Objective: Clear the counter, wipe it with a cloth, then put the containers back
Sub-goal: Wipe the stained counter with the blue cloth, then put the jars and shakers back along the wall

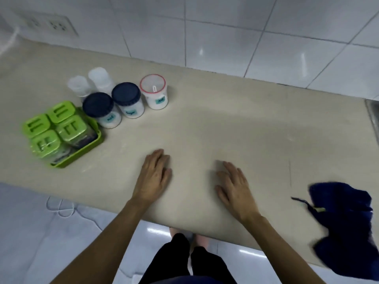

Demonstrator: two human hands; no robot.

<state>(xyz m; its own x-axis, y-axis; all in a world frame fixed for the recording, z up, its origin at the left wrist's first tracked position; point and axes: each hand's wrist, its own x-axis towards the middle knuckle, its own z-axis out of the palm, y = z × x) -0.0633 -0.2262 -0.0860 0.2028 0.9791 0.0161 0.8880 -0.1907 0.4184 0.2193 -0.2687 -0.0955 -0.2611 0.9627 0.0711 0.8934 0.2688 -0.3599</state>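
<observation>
My left hand (154,177) and my right hand (233,189) lie flat on the beige counter (225,128), fingers spread, holding nothing. A dark blue cloth (344,228) lies crumpled at the counter's right front edge, apart from my right hand. At the left stands a green tray (90,149) with several green-lidded jars. Behind it are two dark-lidded jars (98,108) (127,99), a red-rimmed clear jar (154,93) and two clear containers (79,86) (101,78).
A white tiled wall (225,31) runs behind the counter, with a socket plate (49,24) at the upper left. A metal sink edge (373,113) shows at the far right. Below the front edge are a tiled floor, a white cable (61,208) and my legs.
</observation>
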